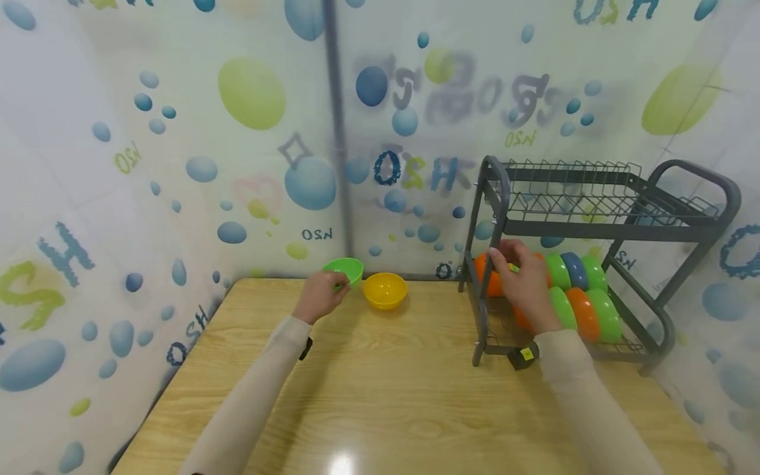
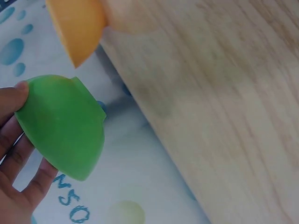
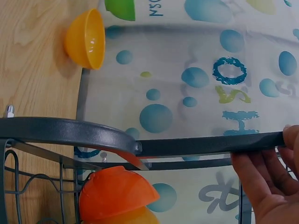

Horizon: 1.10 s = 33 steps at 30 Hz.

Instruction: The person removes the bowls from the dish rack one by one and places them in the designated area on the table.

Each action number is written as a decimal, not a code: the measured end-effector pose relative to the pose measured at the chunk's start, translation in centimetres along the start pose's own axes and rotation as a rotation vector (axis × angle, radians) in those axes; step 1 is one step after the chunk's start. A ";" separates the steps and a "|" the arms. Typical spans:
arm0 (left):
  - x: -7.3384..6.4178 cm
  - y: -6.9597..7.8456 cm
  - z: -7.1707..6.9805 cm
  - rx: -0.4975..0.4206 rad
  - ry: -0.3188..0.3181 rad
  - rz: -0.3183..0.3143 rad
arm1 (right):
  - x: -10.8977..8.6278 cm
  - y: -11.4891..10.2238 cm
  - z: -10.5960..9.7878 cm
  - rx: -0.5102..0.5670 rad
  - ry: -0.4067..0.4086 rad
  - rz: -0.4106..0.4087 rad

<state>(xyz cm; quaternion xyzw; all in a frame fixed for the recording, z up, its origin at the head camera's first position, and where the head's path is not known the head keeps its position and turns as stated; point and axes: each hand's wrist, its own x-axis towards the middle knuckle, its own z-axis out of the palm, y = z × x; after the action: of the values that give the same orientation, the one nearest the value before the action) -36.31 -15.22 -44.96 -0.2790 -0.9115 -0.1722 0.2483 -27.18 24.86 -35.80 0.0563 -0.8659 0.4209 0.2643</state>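
Note:
At the table's back edge my left hand [image 1: 320, 295] pinches a green bowl [image 1: 347, 269] by its rim, thumb on one side and fingers on the other. In the left wrist view the green bowl [image 2: 65, 126] is raised off the table. Just right of it a yellow bowl [image 1: 386, 292] stands upright on the wood. My right hand [image 1: 528, 290] grips the front left post of a dark two-tier dish rack [image 1: 594, 231]. In the right wrist view its thumb and fingers wrap the metal post [image 3: 196, 145].
Two rows of orange, green and blue bowls [image 1: 584, 313] stand on edge on the rack's lower shelf, partly behind my right hand. The upper wire basket [image 1: 570, 198] holds nothing. A patterned curtain [image 1: 249, 165] hangs behind the wooden table [image 1: 386, 382].

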 end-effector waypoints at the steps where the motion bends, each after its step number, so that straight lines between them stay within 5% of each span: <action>1: -0.1 -0.1 0.2 0.009 -0.007 -0.007 | 0.0 0.0 0.0 -0.014 0.008 -0.014; 22: -1.6 -1.2 3.2 0.130 -0.155 -0.059 | 0.0 0.3 0.5 -0.068 0.064 -0.094; 33: -1.8 -0.9 3.3 0.035 -0.180 -0.096 | 0.0 0.4 0.6 -0.067 0.061 -0.081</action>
<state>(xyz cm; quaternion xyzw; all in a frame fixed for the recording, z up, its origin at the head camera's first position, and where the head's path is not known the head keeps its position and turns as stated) -36.72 -15.25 -48.80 -0.2448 -0.9453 -0.1422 0.1617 -27.55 24.65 -36.37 0.0693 -0.8681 0.3820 0.3092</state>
